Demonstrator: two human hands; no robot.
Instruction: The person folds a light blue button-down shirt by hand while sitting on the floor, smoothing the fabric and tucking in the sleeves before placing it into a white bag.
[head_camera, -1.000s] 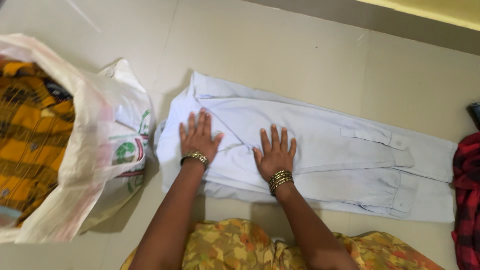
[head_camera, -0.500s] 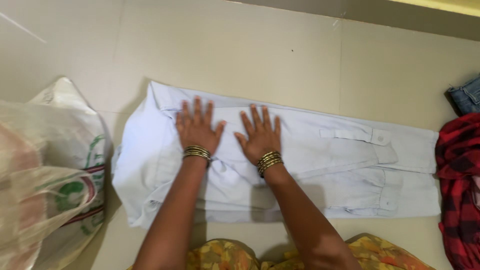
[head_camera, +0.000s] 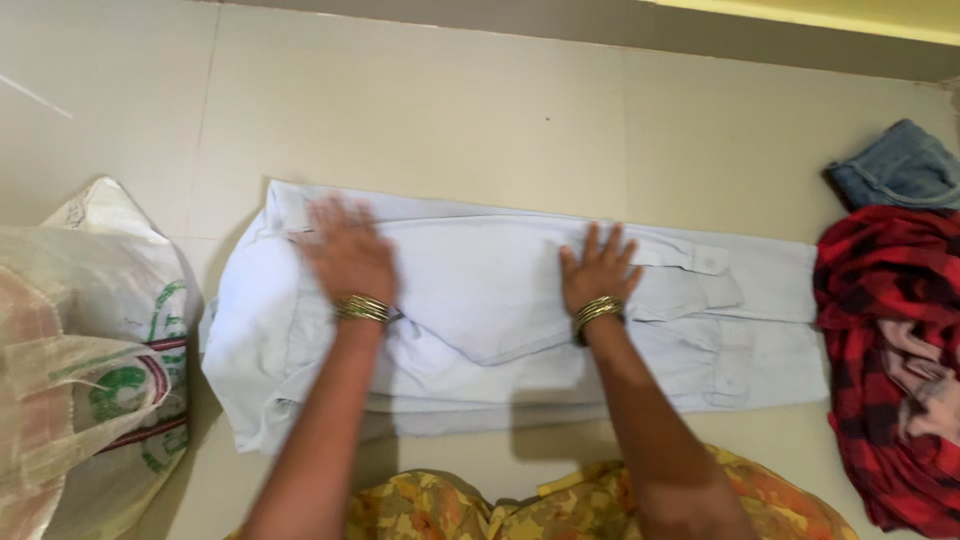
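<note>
A pale blue shirt (head_camera: 480, 300) lies folded lengthwise on the tiled floor, collar end to the left, cuffed sleeve to the right. My left hand (head_camera: 345, 250) rests flat on the shirt near its collar end, fingers spread, slightly blurred. My right hand (head_camera: 598, 270) presses flat on the middle of the shirt, just left of the sleeve cuff (head_camera: 705, 262). Both wrists wear gold bangles. Neither hand grips anything.
A white plastic bag (head_camera: 90, 370) with green print sits at the left. A red checked garment (head_camera: 890, 360) lies heaped at the right, with blue denim (head_camera: 895, 170) behind it. My yellow floral clothing (head_camera: 560, 505) fills the bottom edge. A wall base runs along the top.
My hands have slid apart over the shirt: the right hand moved right toward the cuff, the left hand toward the collar. The view shifted right, so the bag's orange contents left the frame.
</note>
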